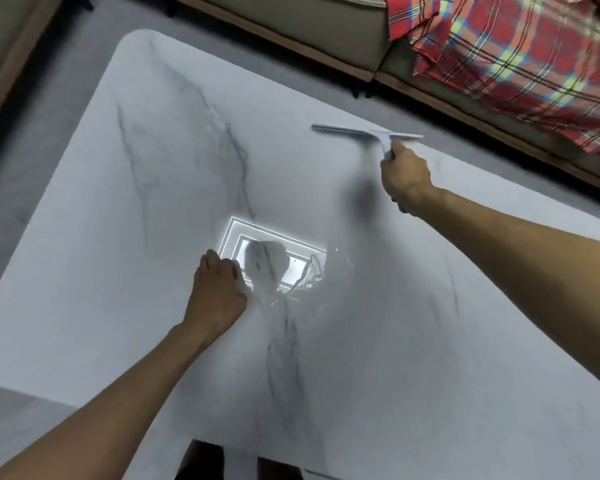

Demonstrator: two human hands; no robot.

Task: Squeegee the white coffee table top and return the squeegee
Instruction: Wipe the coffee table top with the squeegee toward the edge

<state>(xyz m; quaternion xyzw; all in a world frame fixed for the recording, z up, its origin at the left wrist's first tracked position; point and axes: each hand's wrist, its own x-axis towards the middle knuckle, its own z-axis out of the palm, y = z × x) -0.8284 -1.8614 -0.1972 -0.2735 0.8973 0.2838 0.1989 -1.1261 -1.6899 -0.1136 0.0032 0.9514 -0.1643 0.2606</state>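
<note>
The white marble-patterned coffee table top fills most of the head view. My right hand is closed around the handle of a white squeegee, whose long blade lies across the table near its far right edge. My left hand rests flat on the table's middle with fingers spread, holding nothing, beside the bright reflection of a ceiling light.
A beige sofa runs along the far side, with a red plaid cloth draped over it at the top right. Grey floor surrounds the table. Dark shapes show below the near edge.
</note>
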